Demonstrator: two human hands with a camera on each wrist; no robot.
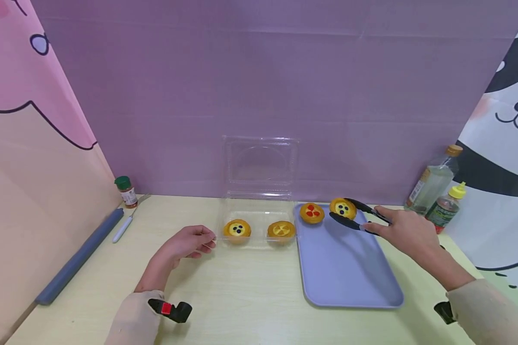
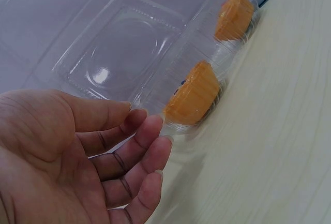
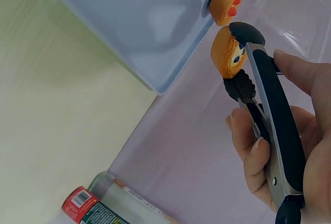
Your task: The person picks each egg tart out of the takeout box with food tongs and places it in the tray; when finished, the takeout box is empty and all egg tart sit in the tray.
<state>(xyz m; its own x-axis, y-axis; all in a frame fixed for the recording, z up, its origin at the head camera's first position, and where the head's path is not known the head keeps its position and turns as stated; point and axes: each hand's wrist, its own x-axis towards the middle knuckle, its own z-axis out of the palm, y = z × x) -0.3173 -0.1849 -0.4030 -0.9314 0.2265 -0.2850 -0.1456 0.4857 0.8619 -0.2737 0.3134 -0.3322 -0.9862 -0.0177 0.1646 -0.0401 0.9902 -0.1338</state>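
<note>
My right hand (image 1: 410,235) grips black-and-silver tongs (image 3: 276,115), and their black tips pinch a tart (image 1: 343,208) with dark blue dots on its pale filling. That tart is tilted over the far end of the lavender tray (image 1: 345,273). Beside it on the tray sits a tart topped with red pieces (image 1: 312,213). My left hand (image 1: 191,242) has loosely bent fingers, thumb and index tips close together right at the left edge of the clear plastic container (image 1: 259,243). Inside the container are a blue-dotted tart (image 1: 237,230) and a yellow-topped tart (image 1: 281,230), side by side.
The container's clear lid (image 1: 261,165) stands raised at the purple backdrop. Far right are a clear bottle (image 1: 433,184) and a yellow-capped bottle (image 1: 446,208). At left lie a blue roll (image 1: 82,256), a fork (image 1: 125,227) and a green-capped jar (image 1: 126,191).
</note>
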